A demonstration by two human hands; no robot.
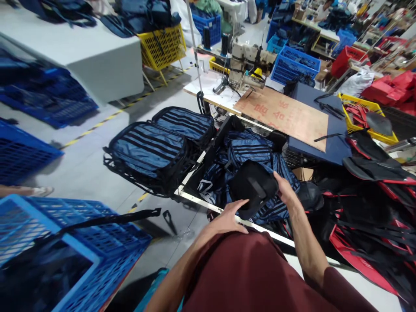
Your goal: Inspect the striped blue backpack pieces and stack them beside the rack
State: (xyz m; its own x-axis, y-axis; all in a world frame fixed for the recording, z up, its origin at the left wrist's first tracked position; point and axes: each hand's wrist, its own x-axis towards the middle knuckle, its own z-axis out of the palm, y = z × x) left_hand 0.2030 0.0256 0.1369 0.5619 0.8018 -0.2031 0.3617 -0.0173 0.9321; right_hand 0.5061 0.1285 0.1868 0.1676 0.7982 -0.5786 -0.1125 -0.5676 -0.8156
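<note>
A black fabric piece with a strip across its face is held in front of me, over blue backpacks with black stripes inside a white-edged frame. My right hand grips its right edge, with the thumb near the upper corner. At its lower left is my left hand, fingers apart, one fingertip at the piece's edge. Part of the left hand's fingers is hard to make out. Two more striped blue backpacks hang beyond the frame's left side.
An industrial sewing machine stands ahead, with a wooden board on its table. Black and red bag pieces are heaped at the right. A blue crate is at lower left; a yellow crate stands behind. A pale table occupies the upper left.
</note>
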